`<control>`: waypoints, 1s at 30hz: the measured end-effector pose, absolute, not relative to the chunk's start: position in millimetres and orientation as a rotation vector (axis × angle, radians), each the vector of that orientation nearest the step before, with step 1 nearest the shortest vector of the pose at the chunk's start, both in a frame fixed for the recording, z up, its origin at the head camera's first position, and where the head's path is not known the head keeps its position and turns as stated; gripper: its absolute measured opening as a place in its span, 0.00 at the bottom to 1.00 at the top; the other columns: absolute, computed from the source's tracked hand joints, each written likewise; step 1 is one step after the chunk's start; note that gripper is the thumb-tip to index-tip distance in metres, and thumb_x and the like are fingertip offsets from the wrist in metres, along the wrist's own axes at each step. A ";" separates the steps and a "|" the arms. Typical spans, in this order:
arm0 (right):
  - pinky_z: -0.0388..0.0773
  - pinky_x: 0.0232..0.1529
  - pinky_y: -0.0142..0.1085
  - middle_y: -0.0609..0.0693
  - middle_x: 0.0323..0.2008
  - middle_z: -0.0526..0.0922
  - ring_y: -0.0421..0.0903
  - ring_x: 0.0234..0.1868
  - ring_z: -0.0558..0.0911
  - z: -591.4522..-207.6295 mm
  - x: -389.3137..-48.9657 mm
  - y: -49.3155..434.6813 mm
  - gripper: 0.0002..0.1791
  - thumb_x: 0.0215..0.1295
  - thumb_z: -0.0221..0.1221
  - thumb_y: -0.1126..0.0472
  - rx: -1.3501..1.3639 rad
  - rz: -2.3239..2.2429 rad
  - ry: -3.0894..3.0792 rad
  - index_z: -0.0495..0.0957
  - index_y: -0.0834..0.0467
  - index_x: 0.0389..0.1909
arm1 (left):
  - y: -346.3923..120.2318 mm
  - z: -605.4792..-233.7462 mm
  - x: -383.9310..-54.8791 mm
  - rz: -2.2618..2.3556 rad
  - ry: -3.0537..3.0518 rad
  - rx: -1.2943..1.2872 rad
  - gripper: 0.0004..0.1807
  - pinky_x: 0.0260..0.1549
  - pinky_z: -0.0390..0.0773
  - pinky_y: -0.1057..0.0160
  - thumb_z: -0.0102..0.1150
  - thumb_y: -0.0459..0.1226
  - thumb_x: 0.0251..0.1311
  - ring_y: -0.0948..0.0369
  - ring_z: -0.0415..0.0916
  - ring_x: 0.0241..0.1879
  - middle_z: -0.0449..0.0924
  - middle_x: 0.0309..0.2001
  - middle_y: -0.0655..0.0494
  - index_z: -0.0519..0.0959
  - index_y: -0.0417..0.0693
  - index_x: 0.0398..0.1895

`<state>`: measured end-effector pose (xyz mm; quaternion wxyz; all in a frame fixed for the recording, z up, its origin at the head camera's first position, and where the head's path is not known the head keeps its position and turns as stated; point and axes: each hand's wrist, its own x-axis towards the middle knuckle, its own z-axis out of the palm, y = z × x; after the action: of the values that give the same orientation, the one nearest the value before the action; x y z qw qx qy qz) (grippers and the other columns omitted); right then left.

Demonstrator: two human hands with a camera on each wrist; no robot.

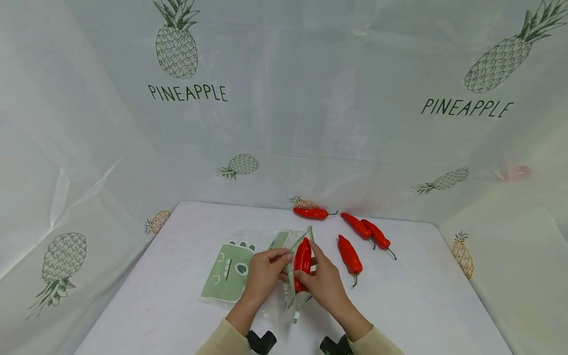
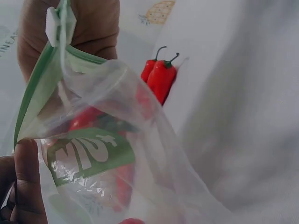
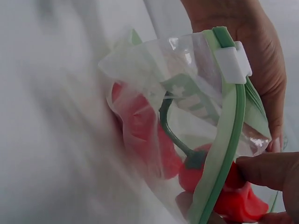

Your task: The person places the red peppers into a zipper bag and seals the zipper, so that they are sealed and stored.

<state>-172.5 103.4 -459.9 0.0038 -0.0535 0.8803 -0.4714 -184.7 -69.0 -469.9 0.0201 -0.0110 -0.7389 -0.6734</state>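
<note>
My right hand (image 1: 326,281) holds a red chili pepper (image 1: 303,261) between thumb and fingers at the mouth of a clear zip bag (image 3: 229,140) with green edging and a white slider (image 3: 233,63). In the right wrist view, the pepper's green stem (image 3: 175,135) points into the bag, and another red pepper (image 3: 140,135) lies inside it. My left hand (image 1: 266,271) pinches the bag's open edge, its thumb (image 2: 28,168) on the green strip. The bag mouth gapes between the two hands. Some of the fingers are hidden behind the bag.
Several loose red peppers lie toward the back right of the white table (image 1: 421,296), the nearest pepper (image 1: 350,254) beside my right hand. A flat green bag with a cartoon face (image 1: 226,276) lies left of my left hand. A pineapple-print curtain (image 1: 310,123) surrounds the table.
</note>
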 end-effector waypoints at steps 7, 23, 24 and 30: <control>0.89 0.28 0.36 0.60 0.50 0.82 0.47 0.39 0.83 -460.8 -177.7 102.4 0.52 0.59 0.77 0.56 -0.148 -1.382 2.744 0.60 0.63 0.80 | -72.9 -466.0 -182.8 -2.091 -2.274 -0.050 0.14 0.26 0.89 0.64 0.70 0.37 0.68 0.60 0.84 0.24 0.88 0.34 0.47 0.88 0.39 0.52; 0.89 0.26 0.37 0.67 0.57 0.80 0.48 0.39 0.88 -463.8 -181.5 99.6 0.47 0.63 0.74 0.57 -0.113 -1.400 2.701 0.63 0.63 0.78 | -77.6 -463.6 -182.6 -2.169 -2.178 -0.022 0.16 0.25 0.88 0.66 0.71 0.36 0.67 0.62 0.83 0.24 0.87 0.34 0.44 0.87 0.34 0.53; 0.89 0.26 0.37 0.67 0.58 0.80 0.49 0.39 0.89 -464.3 -181.6 99.5 0.46 0.63 0.74 0.57 -0.112 -1.400 2.701 0.63 0.63 0.78 | -77.7 -463.8 -182.6 -2.170 -2.178 -0.015 0.15 0.25 0.88 0.66 0.71 0.36 0.67 0.63 0.83 0.24 0.87 0.34 0.44 0.87 0.34 0.52; 0.89 0.27 0.37 0.67 0.59 0.81 0.50 0.40 0.89 -466.2 -182.1 98.4 0.46 0.64 0.74 0.57 -0.099 -1.399 2.708 0.63 0.63 0.78 | -79.5 -465.2 -183.6 -2.145 -2.204 -0.002 0.14 0.25 0.88 0.66 0.70 0.36 0.68 0.64 0.83 0.22 0.86 0.31 0.48 0.88 0.35 0.51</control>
<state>-182.1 98.4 -466.2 0.0457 -0.0325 0.8870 -0.4583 -183.6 -79.5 -465.2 0.0330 -0.0006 -0.7164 -0.6969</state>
